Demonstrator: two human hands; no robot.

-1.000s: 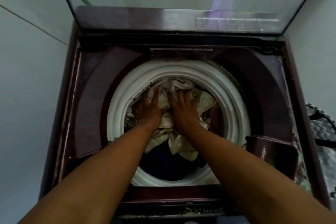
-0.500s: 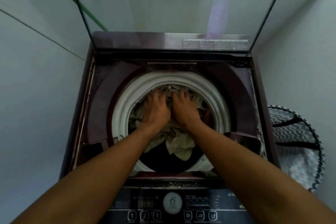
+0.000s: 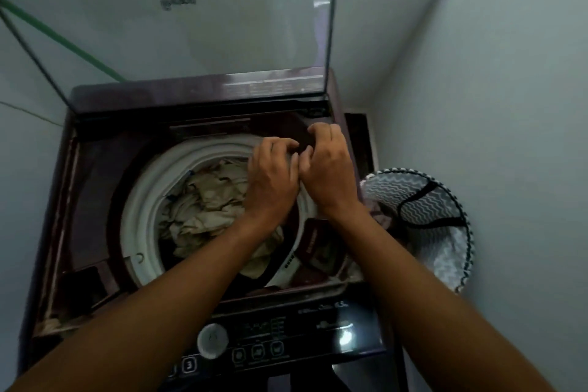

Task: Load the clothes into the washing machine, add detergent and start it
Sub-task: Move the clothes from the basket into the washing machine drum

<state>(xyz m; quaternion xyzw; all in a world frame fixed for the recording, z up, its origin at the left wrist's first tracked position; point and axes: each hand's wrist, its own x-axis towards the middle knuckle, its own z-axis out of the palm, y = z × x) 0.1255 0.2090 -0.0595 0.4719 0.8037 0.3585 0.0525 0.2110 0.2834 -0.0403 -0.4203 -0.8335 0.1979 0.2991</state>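
The maroon top-load washing machine [image 3: 92, 188] stands with its glass lid [image 3: 191, 41] raised. Crumpled beige and white clothes [image 3: 206, 200] fill the white-rimmed drum [image 3: 140, 210], with something dark beneath them near the front. My left hand [image 3: 273, 178] and my right hand [image 3: 329, 169] hover side by side above the drum's back right rim. Their fingers are loosely curled and I see nothing in them. No detergent container is in view.
A zigzag-patterned laundry basket [image 3: 445, 232] stands on the floor to the right of the machine. The control panel [image 3: 302, 334] with a round dial [image 3: 212, 340] and buttons faces me at the front. Walls close in on both sides; a green hose [image 3: 63, 41] runs behind the lid.
Both hands have lifted off the clothes they pressed into the drum and moved to the right, above the rim. My view has pulled back and swung right, so more of the basket shows.
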